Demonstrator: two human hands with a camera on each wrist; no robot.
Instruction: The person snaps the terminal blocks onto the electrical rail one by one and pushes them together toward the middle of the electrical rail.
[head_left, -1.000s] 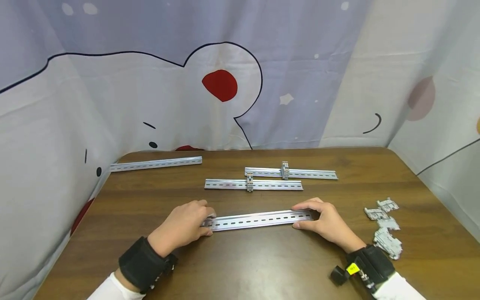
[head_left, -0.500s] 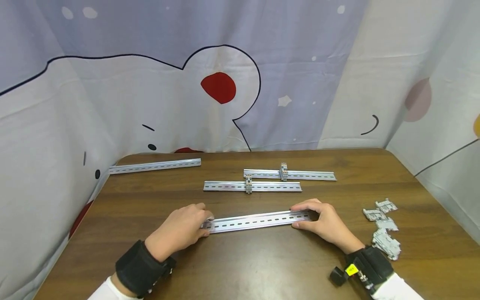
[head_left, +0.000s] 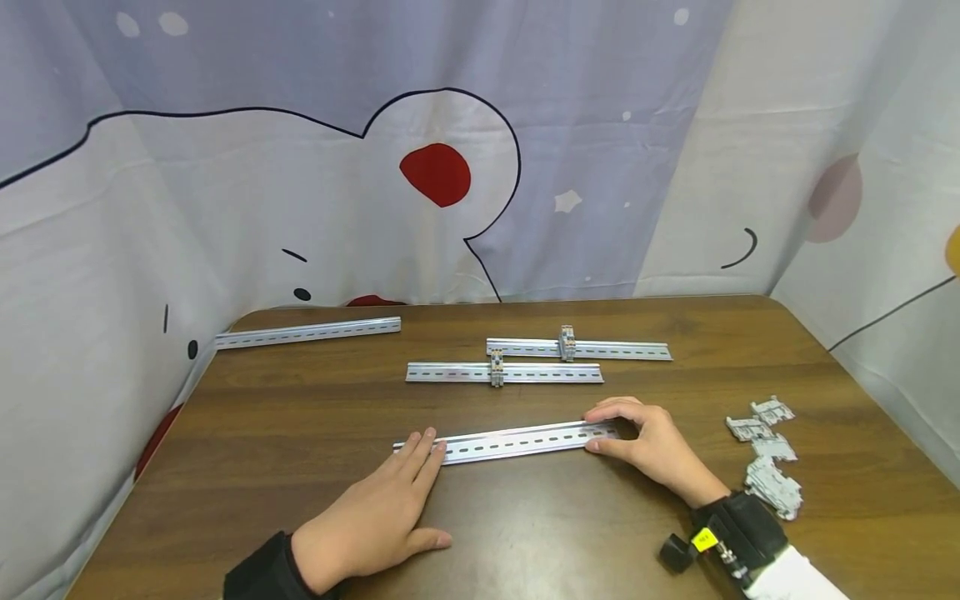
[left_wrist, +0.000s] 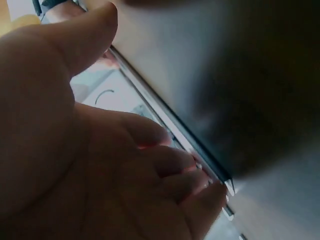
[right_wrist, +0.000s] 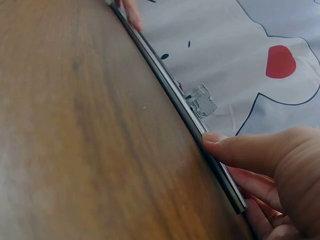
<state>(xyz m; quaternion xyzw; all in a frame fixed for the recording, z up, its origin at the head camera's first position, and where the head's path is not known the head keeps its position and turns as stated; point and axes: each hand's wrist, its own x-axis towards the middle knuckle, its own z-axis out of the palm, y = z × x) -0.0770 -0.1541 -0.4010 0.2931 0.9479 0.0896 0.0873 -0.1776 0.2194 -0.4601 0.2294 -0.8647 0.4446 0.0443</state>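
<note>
A slotted metal DIN rail (head_left: 510,442) lies across the near middle of the table. My right hand (head_left: 651,442) grips its right end, thumb on the near edge and fingers over the far edge; in the right wrist view the thumb (right_wrist: 220,141) presses the rail's side. My left hand (head_left: 382,508) is laid flat with straight fingers, their tips resting across the rail's left end and the thumb spread away to the right. In the left wrist view the palm (left_wrist: 75,165) fills much of the picture, fingertips right at the rail (left_wrist: 170,117).
Beyond lie two rails (head_left: 442,372) (head_left: 622,350), each carrying a small grey terminal block (head_left: 497,368) (head_left: 567,342). A bare rail (head_left: 307,332) is at the far left. Several loose grey terminal blocks (head_left: 774,483) lie at the right. A patterned curtain (head_left: 300,192) hangs behind the table.
My left hand has let go of the rail's left end and flattened, its fingers straightening over the rail. The right hand keeps its grip, and the rail has barely moved.
</note>
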